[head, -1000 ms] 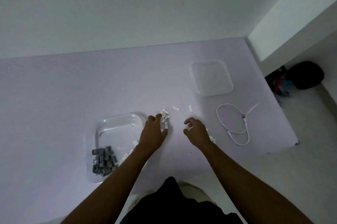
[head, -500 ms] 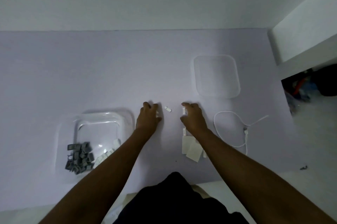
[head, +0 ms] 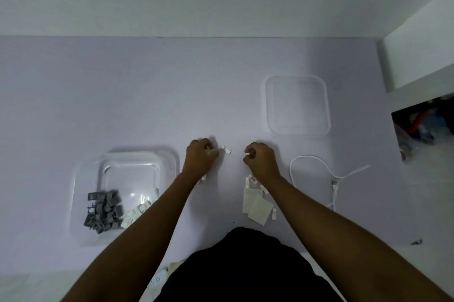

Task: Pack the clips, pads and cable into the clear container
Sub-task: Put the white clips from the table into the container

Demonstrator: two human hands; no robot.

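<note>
Head view – hands: well apart, with bare table point(head: 147, 95) between them; neither touches the other
Left hand point(head: 199, 158): fingers curled in over a few small white pieces, the gathered clips point(head: 210, 152), which show at its fingertips
Right hand point(head: 262, 159): fingers curled, with the pinched clip point(head: 248, 153) white between thumb and fingertip
Loose clip point(head: 226, 149): lies on the table in the gap between the two hands, touching neither; it is nearer the left hand, and its long axis slants from far-left to near-right
Clear container point(head: 73, 193): just to the left of the left hand, open; grey clips point(head: 103, 213) are heaped in its near corner with white ones point(head: 137, 210) beside them
Pads point(head: 255, 204): flat white squares overlapping on the table by the right forearm, with more stray clips point(head: 251, 180) at the wrist
Cable point(head: 334, 183): looped on the table to the right of the right hand, well away from the container
Lid point(head: 297, 105): beyond the right hand, off the container
Judgement: the left hand is better placed for the loose clip and for the drop – the container lies on its own side, while the right hand would have to cross over
</note>
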